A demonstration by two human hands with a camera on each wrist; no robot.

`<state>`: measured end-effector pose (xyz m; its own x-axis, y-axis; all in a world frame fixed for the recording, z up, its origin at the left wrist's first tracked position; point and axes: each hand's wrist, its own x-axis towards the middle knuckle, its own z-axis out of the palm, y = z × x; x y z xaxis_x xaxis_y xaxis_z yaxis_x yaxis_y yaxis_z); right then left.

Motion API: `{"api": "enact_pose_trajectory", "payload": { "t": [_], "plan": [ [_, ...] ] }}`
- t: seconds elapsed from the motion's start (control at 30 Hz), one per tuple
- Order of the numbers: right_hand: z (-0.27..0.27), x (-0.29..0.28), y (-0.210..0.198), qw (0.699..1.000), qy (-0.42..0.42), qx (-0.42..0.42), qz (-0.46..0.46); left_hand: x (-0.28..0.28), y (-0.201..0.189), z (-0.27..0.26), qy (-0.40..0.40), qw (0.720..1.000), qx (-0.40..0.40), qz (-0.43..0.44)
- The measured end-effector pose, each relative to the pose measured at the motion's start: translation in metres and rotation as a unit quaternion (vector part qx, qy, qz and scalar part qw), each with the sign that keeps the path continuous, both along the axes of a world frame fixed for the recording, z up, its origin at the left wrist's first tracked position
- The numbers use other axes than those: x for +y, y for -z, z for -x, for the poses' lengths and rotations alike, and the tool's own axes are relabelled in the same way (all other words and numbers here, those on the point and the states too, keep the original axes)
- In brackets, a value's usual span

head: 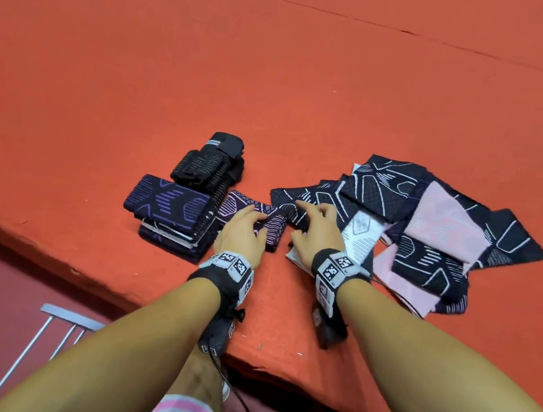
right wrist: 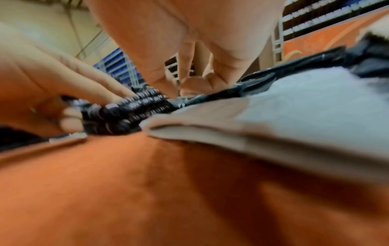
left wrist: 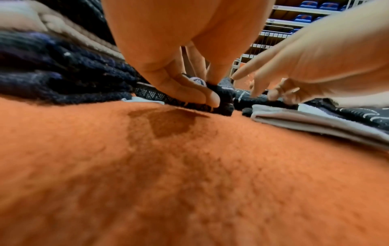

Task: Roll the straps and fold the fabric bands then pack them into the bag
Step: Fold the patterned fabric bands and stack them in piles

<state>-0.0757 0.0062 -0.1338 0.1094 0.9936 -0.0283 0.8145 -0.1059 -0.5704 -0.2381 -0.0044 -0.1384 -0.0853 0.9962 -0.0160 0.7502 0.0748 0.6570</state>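
Item in hand: narrow dark knit fabric band with pale lilac line pattern, lying flat on the orange felt-like table surface. Its long axis runs left to right across the person, from beside the folded stack toward the loose pile.

Grip, left: left hand sits on the band's near right end; the left wrist view shows thumb and fingers curled round a doubled-over, thick fold of the knit, pinching it.

Grip, right: right hand just beside the left, fingers curved down onto the edge of the next dark band, white-lined, touching it. Whether it pinches or only presses cannot be told.

Governing relation: the free length of the band runs away to the left of the left-hand pinch; the left hand is the nearer. Judged step: a fold in progress, the next move carrying the pinched end leftward along that axis.

Left of grip: stack of folded navy bands with purple pattern, square-edged, layered. Beyond it: black ribbed rolled straps, cylindrical, bunched together.

Right of grip: loose overlapping pile of navy, white-lined and pink fabric bands, limp, unfolded.

Bag: not in view.

Texture: knit, soft, ribbed; likely to slump when released.
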Motion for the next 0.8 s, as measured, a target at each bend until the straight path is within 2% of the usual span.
{"api": "enact_pose_trajectory", "payload": {
  "t": [0.1,0.33,0.37,0.47,0.57,0.63,0.7,0.77,0.8],
  "plan": [
    [-0.008,0.004,0.005,0.995,-0.037,-0.078,0.043,0.0,0.002,0.001,0.0,1.0,-0.009,0.005],
    [-0.017,0.018,-0.02,0.987,0.046,-0.154,-0.007,0.0,0.001,0.004,0.021,0.999,0.013,0.022],
    [-0.021,0.017,-0.025,0.989,0.073,-0.131,-0.021,0.002,0.0,0.004,0.024,0.999,0.014,0.028],
    [-0.037,0.01,-0.045,0.978,0.193,0.04,-0.063,0.004,-0.005,0.003,0.028,0.998,0.027,0.041],
    [-0.051,0.0,-0.06,0.961,0.217,0.151,-0.082,-0.003,-0.019,-0.005,0.019,0.999,0.038,-0.017],
    [-0.055,-0.01,-0.068,0.958,0.192,0.193,-0.088,-0.011,-0.03,-0.021,0.038,0.998,-0.011,-0.045],
    [-0.061,-0.022,-0.07,0.955,0.177,0.221,-0.084,-0.018,-0.038,-0.046,0.045,0.991,-0.125,0.0],
    [-0.069,-0.036,-0.067,0.952,0.183,0.234,-0.072,-0.024,-0.041,-0.072,0.021,0.96,-0.272,0.069],
    [-0.075,-0.044,-0.065,0.952,0.186,0.234,-0.062,-0.026,-0.038,-0.083,0.006,0.951,-0.3,0.078]
  ]
}}
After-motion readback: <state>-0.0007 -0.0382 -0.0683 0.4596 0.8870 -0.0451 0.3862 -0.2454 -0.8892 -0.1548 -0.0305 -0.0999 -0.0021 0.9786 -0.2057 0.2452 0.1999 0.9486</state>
